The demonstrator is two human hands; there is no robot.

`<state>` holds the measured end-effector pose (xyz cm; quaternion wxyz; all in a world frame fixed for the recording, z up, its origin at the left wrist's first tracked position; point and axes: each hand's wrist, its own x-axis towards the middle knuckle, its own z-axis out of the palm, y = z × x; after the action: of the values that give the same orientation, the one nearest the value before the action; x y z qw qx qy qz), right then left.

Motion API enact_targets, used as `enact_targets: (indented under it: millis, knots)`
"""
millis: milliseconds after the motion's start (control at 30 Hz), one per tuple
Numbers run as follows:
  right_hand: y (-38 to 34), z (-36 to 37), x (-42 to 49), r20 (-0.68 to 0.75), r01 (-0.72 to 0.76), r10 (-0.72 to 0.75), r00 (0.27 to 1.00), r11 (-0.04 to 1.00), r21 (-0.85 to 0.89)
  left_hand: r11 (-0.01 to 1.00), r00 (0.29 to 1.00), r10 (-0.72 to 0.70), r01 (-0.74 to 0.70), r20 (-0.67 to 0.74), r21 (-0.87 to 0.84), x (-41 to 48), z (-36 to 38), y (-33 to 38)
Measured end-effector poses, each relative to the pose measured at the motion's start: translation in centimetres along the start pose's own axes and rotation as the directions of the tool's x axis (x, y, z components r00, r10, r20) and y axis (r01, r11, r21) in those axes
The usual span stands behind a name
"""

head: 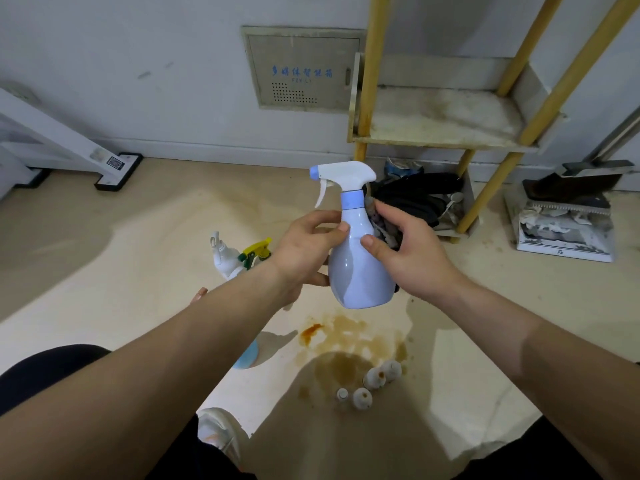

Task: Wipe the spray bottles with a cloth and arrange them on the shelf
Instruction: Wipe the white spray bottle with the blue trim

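Both hands are up in the middle of the view, and between them is the pale blue spray bottle, upright in the air, with its white trigger head pointing left. The left hand grips the bottle's left side, thumb across the shoulder and fingers curled round the back. The right hand clamps a dark, crumpled cloth against the bottle's right side, thumb tip pressing on the front of the body. So both hands are closed: one on the bottle, one on the cloth.

Down on the floor, just behind the left wrist, stand a white spray bottle and one with a yellow-and-green trigger, close together. A light blue rounded object peeks out under the left forearm; I cannot tell what it is.

The shelf, with its yellow posts, stands at upper right against the wall. Its middle board is stained and its bottom level holds dark clutter. A brown stain spreads on the floor below the bottle. A dustpan sits at far right.
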<state>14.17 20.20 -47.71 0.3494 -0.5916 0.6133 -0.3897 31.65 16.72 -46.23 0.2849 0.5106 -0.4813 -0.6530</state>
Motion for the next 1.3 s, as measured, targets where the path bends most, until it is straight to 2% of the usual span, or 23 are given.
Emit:
enact_targets:
  millis: [133, 200, 400, 500, 600, 733, 900, 1033, 1167, 1300]
  knots:
    - [-0.7, 1.6, -1.0, -0.116, 0.079, -0.112, 0.987, 0.963, -0.256, 0.999, 0.999, -0.031, 0.031, 0.027, -0.019, 0.1, 0.8, -0.1]
    - [-1.0, 1.8, -1.2, -0.097, 0.137, -0.177, 0.979, 0.936, -0.324, 0.999, 0.999, -0.025, 0.027, 0.041, -0.029, 0.2, 1.0, 0.1]
    - [-1.6, 2.3, -2.5, 0.0, 0.298, -0.326, 0.945, 0.864, -0.405, 0.999, 0.996, 0.029, -0.031, -0.081, -0.023, 0.3, 0.7, 0.7]
    - [-1.7, 1.7, -2.2, -0.067, 0.271, -0.317, 0.946, 0.888, -0.371, 0.996, 0.996, 0.083, -0.083, -0.011, -0.01, 0.2, 0.4, 1.0]
    - [-1.8, 0.7, -1.4, -0.159, 0.151, -0.188, 0.969, 0.964, -0.22, 0.982, 0.987, 0.16, -0.16, 0.015, 0.102, 0.3, 0.7, 0.7]
    - [-1.9, 0.9, -0.8, -0.134, 0.034, -0.049, 0.99, 0.993, -0.112, 0.923, 0.963, 0.27, -0.256, -0.01, 0.288, 0.6, 0.6, -0.3]
    - [-2.8, 2.6, -2.3, -0.1, 0.075, -0.092, 0.991, 0.984, -0.162, 0.925, 0.953, 0.29, -0.255, -0.09, 0.281, 0.9, -1.5, -0.5]
    - [-3.6, 3.8, -2.6, -0.103, 0.095, -0.107, 0.989, 0.988, -0.121, 0.942, 0.964, 0.257, -0.234, -0.071, 0.24, -0.2, -3.0, -0.1]
    - [-4.3, 5.2, -1.8, -0.052, 0.053, -0.054, 0.997, 0.998, -0.015, 0.883, 0.947, 0.306, -0.243, -0.101, 0.401, -1.5, -4.4, -1.0]
    - [-5.4, 7.0, -2.0, 0.067, 0.09, -0.084, 0.994, 0.992, -0.094, 0.85, 0.929, 0.304, -0.164, -0.211, 0.501, -3.3, -6.9, -2.2]
